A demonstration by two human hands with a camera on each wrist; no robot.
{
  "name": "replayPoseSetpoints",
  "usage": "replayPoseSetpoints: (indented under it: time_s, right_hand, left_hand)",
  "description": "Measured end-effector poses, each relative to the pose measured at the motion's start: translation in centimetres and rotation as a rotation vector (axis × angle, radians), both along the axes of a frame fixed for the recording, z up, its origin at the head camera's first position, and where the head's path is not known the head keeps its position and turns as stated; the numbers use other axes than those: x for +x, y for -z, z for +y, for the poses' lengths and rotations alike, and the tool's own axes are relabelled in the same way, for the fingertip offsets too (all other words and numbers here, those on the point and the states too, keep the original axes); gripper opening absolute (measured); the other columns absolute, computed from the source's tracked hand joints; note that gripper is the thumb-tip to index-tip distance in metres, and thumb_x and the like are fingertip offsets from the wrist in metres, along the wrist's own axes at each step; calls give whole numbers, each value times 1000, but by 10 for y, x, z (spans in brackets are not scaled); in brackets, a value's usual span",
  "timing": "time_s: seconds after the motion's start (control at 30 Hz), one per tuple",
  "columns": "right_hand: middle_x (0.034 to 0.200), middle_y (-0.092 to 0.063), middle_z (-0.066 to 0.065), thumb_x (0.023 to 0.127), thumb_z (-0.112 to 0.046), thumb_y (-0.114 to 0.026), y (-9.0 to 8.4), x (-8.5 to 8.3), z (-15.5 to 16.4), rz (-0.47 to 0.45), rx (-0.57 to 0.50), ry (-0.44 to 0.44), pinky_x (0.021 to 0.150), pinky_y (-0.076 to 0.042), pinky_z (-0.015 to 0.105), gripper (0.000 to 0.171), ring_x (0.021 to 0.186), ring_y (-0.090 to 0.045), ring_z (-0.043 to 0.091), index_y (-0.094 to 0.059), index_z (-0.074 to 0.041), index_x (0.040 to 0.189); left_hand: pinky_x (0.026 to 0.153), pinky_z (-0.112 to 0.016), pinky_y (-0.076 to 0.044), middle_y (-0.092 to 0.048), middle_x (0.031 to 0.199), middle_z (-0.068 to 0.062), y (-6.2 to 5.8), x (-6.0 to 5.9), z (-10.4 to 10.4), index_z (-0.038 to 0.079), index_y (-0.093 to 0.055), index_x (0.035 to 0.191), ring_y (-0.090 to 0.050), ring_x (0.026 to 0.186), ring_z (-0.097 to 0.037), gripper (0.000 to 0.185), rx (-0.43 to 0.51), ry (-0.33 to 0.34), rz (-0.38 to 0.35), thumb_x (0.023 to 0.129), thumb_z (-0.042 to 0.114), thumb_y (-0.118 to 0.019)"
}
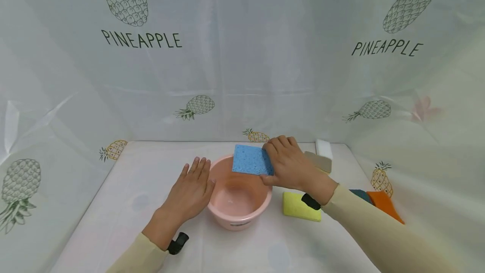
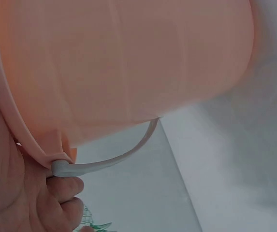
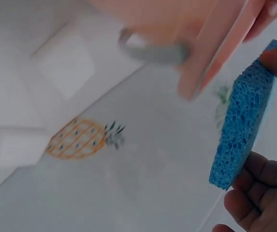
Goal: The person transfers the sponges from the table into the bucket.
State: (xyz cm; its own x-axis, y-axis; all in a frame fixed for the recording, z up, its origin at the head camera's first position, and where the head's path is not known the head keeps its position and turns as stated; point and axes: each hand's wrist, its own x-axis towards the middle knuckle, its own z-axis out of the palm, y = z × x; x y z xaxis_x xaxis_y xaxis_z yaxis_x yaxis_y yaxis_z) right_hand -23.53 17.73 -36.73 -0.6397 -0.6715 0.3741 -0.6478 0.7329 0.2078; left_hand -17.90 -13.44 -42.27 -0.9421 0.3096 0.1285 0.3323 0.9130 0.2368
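A pink bucket (image 1: 226,221) stands upright on the white-covered table, its grey handle (image 2: 114,160) hanging down the outside in the left wrist view. My left hand (image 1: 191,193) lies against the left side of the rim, fingers straight and close together, with nothing gripped. Over the far right part of the bucket, my right hand (image 1: 289,165) pinches a blue sponge (image 1: 250,160) by its right end, between thumb and fingers. In the right wrist view the flat, porous sponge (image 3: 242,121) is seen along its edge, apart from the bucket rim.
Right of the bucket lies a yellow sponge (image 1: 297,206), partly behind my right wrist. White blocks (image 1: 323,148) sit farther back at the right. Beyond my right forearm show a dark teal piece (image 1: 360,196) and an orange piece (image 1: 384,204). A pineapple-print sheet (image 1: 265,75) hangs around the table.
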Motion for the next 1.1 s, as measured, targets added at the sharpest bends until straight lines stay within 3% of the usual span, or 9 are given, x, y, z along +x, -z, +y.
replayPoseSetpoints:
  time_s: [0.2,0.5,1.1]
  right_hand:
    - [113,-61,5,79,-64,-72,11,9,-25,-45,60,-69,87,-44,41,70,104,-51,24,-62,-8,120]
    - [112,-62,1,81,-67,-72,30,12,-44,-123,116,-86,89,-42,38,67,102,-52,20,-62,-12,118]
    - [113,-64,0,85,-72,-67,35,9,-63,-162,229,-81,88,-42,36,70,103,-53,18,-64,-13,122]
  left_hand:
    - [131,-60,-19,-31,170,-23,0,1,0,-5,-33,162,-20,161,-40,64,10,9,17,114,37,-37]
    - [131,-59,-20,-33,169,-23,4,0,1,-6,-34,161,-22,161,-40,64,20,-3,34,114,38,-35]
    - [130,-61,-22,-34,168,-24,4,0,1,-7,-34,161,-25,160,-42,64,23,0,43,112,34,-40]
